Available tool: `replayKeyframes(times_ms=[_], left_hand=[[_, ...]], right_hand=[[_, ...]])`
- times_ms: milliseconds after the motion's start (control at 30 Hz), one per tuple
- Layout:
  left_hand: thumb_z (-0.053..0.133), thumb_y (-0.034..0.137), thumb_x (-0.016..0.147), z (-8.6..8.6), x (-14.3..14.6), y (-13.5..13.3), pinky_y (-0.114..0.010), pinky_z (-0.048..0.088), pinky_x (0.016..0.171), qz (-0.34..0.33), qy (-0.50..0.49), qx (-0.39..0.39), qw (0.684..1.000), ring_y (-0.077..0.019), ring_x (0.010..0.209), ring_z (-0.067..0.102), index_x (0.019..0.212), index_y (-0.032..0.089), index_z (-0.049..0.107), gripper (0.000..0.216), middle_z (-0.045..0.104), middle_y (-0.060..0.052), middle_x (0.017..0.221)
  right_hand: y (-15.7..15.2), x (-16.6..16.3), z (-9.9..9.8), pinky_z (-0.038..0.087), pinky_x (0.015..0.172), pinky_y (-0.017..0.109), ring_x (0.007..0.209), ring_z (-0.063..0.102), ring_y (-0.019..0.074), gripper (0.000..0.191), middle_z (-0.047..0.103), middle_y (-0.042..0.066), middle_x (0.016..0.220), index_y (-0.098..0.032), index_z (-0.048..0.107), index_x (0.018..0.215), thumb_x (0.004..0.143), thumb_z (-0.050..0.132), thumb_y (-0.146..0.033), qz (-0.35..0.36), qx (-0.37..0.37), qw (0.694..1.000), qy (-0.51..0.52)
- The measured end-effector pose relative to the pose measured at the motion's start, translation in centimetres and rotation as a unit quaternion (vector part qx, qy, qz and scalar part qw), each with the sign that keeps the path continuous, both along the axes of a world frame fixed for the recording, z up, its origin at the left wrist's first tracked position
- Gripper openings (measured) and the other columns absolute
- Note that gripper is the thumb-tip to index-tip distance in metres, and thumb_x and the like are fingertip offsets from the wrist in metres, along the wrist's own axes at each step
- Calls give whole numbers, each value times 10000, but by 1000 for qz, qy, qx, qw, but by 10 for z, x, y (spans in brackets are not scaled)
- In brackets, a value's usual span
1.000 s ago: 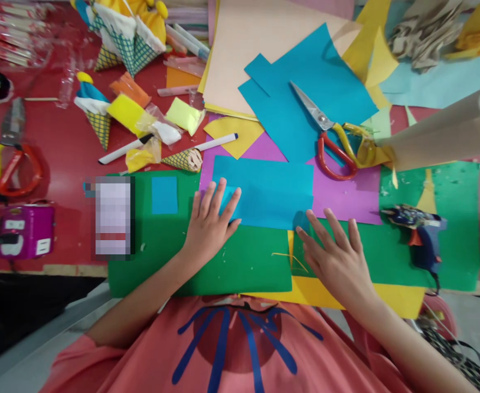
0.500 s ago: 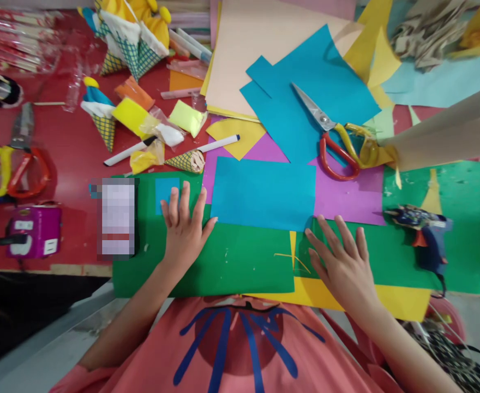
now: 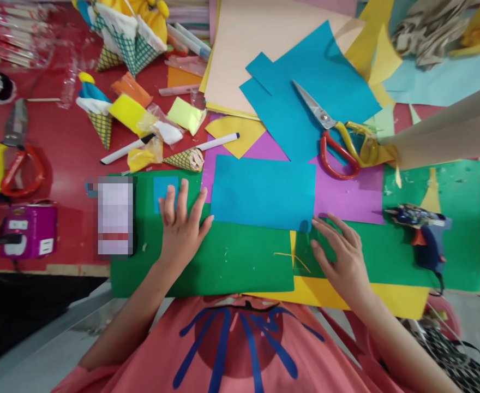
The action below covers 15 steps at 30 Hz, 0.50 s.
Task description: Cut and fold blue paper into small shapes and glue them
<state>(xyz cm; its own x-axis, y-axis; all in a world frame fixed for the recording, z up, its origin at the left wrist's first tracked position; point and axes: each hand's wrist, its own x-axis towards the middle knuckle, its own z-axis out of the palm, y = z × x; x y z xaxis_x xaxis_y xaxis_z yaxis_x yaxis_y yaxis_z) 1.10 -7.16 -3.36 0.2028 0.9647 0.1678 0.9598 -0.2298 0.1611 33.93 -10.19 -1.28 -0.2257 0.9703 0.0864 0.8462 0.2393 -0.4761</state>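
A blue paper rectangle (image 3: 264, 192) lies flat over the green sheet (image 3: 232, 262) and a purple sheet (image 3: 348, 196). Left of it my left hand (image 3: 183, 224) is spread palm down, its fingertips by a small blue paper square (image 3: 165, 191). My right hand (image 3: 344, 254) hovers at the rectangle's lower right corner, fingers apart and slightly bent; I cannot tell whether the index fingertip touches the edge. Neither hand holds anything. Scissors (image 3: 325, 121) with red and yellow handles lie on larger blue paper (image 3: 309, 76) behind the rectangle.
A glue gun (image 3: 428, 234) rests at the right. On the left are a phone-like blurred object (image 3: 115, 218), a purple box (image 3: 29, 229) and another pair of scissors (image 3: 17, 142). Small cones (image 3: 101, 125), clay packets (image 3: 133, 114) and markers (image 3: 217, 142) crowd the back left.
My right hand has shifted slightly right, and its fingers have drawn closer together and bent. My left hand stays spread in nearly the same place. The paper rectangle has not visibly moved.
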Motion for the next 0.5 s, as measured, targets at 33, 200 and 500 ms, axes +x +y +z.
replayKeyframes(times_ms=[33, 200, 500], left_hand=[[509, 363, 910, 1, 0, 2, -622, 156, 1150, -9, 9, -1, 1000, -355, 1472, 90, 1446, 243, 363, 569, 172, -108, 1588], [460, 256, 918, 3, 1, 9, -586, 208, 1150, -62, 32, -35, 997, -315, 1406, 297, 1354, 278, 500, 438, 435, -67, 1475], [402, 211, 934, 8, 9, 17, -561, 211, 1164, -108, -94, -78, 987, -264, 1368, 386, 1329, 270, 510, 414, 498, -77, 1418]], right_hand=[[2, 0, 1, 450, 992, 522, 1245, 531, 302, 376, 663, 115, 1220, -217, 568, 1266, 891, 554, -243, -23, -25, 999, 38], [23, 3, 7, 569, 822, 411, 1000, 676, 225, 475, 702, 82, 1121, -264, 468, 1364, 902, 545, -341, -115, -184, 918, 332], [52, 0, 6, 434, 415, 225, 466, 546, 110, 170, 626, -32, 567, -179, 687, 720, 717, 737, -341, -171, -300, 844, 411]])
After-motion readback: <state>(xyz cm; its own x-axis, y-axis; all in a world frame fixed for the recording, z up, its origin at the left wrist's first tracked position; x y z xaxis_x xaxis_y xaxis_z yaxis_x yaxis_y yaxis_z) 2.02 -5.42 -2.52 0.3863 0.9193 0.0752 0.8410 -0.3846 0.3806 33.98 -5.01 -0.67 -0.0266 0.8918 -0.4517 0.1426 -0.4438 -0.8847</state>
